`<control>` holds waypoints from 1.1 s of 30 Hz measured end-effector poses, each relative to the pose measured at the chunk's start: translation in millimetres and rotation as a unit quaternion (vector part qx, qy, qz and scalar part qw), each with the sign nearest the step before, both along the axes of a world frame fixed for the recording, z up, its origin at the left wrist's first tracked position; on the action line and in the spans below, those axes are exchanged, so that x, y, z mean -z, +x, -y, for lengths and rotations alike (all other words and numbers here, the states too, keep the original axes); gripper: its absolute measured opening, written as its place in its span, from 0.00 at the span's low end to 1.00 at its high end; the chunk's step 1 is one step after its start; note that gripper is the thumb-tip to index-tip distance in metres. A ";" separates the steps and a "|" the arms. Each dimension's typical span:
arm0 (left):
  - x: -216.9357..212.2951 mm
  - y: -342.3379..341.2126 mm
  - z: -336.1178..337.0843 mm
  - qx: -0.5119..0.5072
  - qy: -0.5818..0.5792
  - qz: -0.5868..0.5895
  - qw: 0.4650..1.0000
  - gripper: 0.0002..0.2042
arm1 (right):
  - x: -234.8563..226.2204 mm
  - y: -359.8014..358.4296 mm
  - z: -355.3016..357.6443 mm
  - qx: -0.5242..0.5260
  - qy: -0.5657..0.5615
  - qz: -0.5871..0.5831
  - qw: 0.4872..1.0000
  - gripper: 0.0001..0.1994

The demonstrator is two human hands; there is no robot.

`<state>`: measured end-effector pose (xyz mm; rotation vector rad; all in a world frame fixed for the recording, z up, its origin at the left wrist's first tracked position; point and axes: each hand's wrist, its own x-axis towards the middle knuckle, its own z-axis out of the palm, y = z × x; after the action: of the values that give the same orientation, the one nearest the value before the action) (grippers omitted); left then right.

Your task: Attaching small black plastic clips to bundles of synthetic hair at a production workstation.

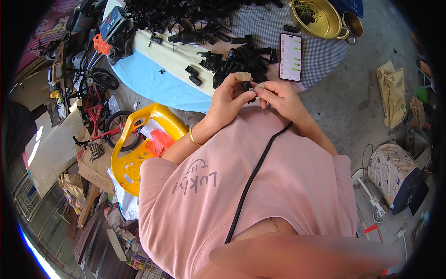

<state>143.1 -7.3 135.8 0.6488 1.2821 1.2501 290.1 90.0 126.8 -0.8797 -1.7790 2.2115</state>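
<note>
Spanning the top of the view: a round table [153,81], covered in pale blue, cream and grey cloth.
Shirt: a pink shirt [260,186] fills the lower middle, and a black cord [253,179] is seen running down across it.
Chair: a yellow plastic chair [134,144] is set at the person's left, just beside the table edge.
Bicycle: a red bicycle [100,116] is parked further left, among cardboard and clutter on the floor.
Bowl: a gold metal bowl [325,18] is placed at the far right of the table.
Clips: black plastic clips [186,18] are heaped along the far side, and a smaller pile [241,63] lies just beyond the hands.
Phone: a phone [291,56] with a lit screen is laid flat to the right of the smaller pile.
Left hand: the left hand [227,100] is raised over the near table edge, fingers closed on a small black part [247,86]; a gold bangle [193,136] is worn at the wrist.
Right hand: the right hand [281,97] is brought against the left, fingertips pinched on the same part.
Part: it is held between both hands, above the table edge and just short of the smaller pile; its exact shape cannot be made out.
</note>
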 end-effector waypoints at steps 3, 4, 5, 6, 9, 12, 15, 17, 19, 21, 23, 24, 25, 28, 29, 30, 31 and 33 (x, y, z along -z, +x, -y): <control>3.6 0.8 0.4 -0.012 0.017 -0.025 0.999 0.14 | -0.7 -0.8 -1.6 -0.013 -0.010 0.011 1.000 0.10; 4.7 1.6 0.8 -0.012 0.017 -0.025 0.999 0.14 | -0.8 -1.0 -2.5 -0.032 -0.001 0.029 0.999 0.10; 5.6 2.5 1.2 -0.019 0.030 -0.046 0.998 0.13 | -1.6 -1.5 -1.1 -0.032 -0.002 0.029 0.999 0.10; 6.1 3.1 1.4 -0.026 0.044 -0.067 0.996 0.12 | -2.8 -2.4 1.4 -0.015 -0.008 0.029 0.999 0.10; 6.6 4.8 0.9 -0.003 0.043 -0.132 0.990 0.10 | 7.9 -2.4 4.0 0.005 -0.018 0.027 0.999 0.10; 12.0 5.4 4.7 -0.003 0.059 -0.207 0.977 0.10 | 9.5 -2.5 3.8 -0.005 -0.018 0.032 0.999 0.10; 11.2 2.4 5.6 0.029 0.052 -0.239 0.969 0.11 | 10.1 -0.6 1.7 -0.033 -0.003 0.051 0.998 0.10; 18.0 0.6 2.7 0.017 0.064 -0.245 0.967 0.12 | 11.5 2.0 0.4 -0.051 0.007 0.062 0.997 0.10; 28.5 -5.8 -1.2 0.004 0.078 -0.252 0.965 0.13 | 12.5 5.4 -0.4 0.043 0.099 0.054 0.993 0.09; 42.9 -21.7 -3.4 -0.031 0.044 -0.336 0.940 0.15 | 16.2 15.1 -10.1 0.095 0.173 0.075 0.977 0.09; 71.1 -46.4 0.4 -0.078 0.036 -0.421 0.903 0.18 | 27.1 32.5 -25.5 0.146 0.245 0.096 0.954 0.10; 83.7 -58.4 3.6 -0.103 0.039 -0.458 0.882 0.19 | 41.5 45.0 -35.0 0.173 0.294 0.151 0.928 0.11; 93.8 -70.5 6.9 -0.107 0.017 -0.459 0.882 0.20 | 53.6 57.1 -43.7 0.200 0.340 0.206 0.895 0.13; 103.4 -92.7 12.0 -0.103 -0.035 -0.447 0.888 0.22 | 79.3 85.7 -63.9 0.210 0.358 0.312 0.855 0.15; 92.7 -91.9 7.9 -0.118 -0.049 -0.427 0.895 0.23 | 91.4 94.2 -69.3 0.212 0.358 0.314 0.853 0.15; 86.7 -91.1 6.2 -0.133 -0.062 -0.407 0.902 0.24 | 102.9 101.3 -72.5 0.216 0.346 0.306 0.860 0.16; 88.8 -92.6 5.8 -0.134 -0.048 -0.432 0.890 0.25 | 112.7 106.1 -74.1 0.219 0.333 0.298 0.867 0.18; 85.6 -90.1 5.0 -0.118 -0.060 -0.485 0.864 0.26 | 116.9 101.5 -71.0 0.217 0.320 0.299 0.872 0.18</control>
<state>52.9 -12.3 50.2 1.1243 2.3067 1.0197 391.6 161.0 9.9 -1.6701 -2.0642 1.0024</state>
